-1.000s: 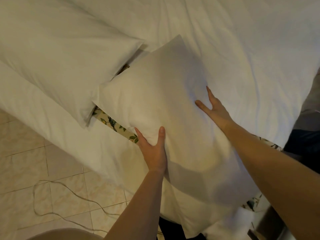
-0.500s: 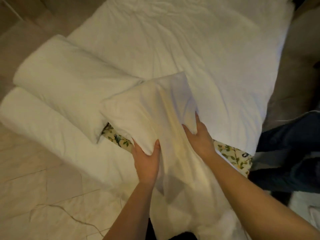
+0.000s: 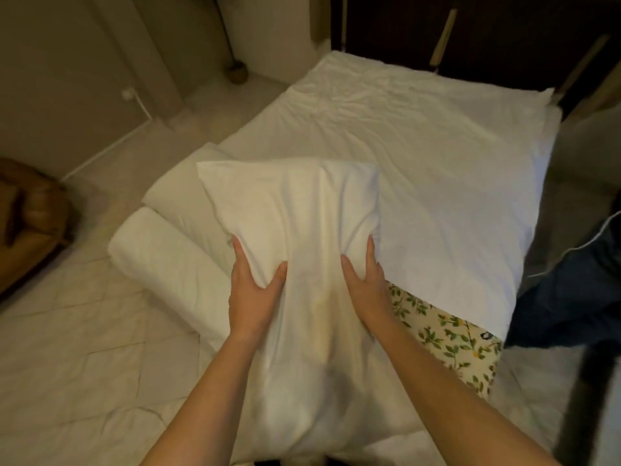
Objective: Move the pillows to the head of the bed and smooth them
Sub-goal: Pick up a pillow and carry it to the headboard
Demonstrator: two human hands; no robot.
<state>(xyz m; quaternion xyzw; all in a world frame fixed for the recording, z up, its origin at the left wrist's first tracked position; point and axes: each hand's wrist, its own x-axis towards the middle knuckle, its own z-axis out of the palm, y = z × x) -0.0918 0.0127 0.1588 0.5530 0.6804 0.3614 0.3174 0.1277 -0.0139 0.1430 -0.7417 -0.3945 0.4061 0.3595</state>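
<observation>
A white pillow [image 3: 292,210] is raised off the bed in front of me, its loose case hanging down between my arms. My left hand [image 3: 253,290] grips its lower left side and my right hand [image 3: 364,285] grips its lower right side. A second white pillow [image 3: 174,193] lies on the bed's left edge, partly hidden behind the held one. The bed [image 3: 420,136] is covered by a wrinkled white duvet that reaches to the far end.
A rolled white cover [image 3: 161,260] hangs off the bed's left side. A floral sheet [image 3: 450,341] shows at the near right. Dark blue cloth [image 3: 571,290] lies right of the bed. A brown seat [image 3: 30,223] stands on the tiled floor at left.
The pillow has been gathered and lifted off the bed. My right hand moved from flat on top to gripping its side. The view pulled back and up, showing the whole bed.
</observation>
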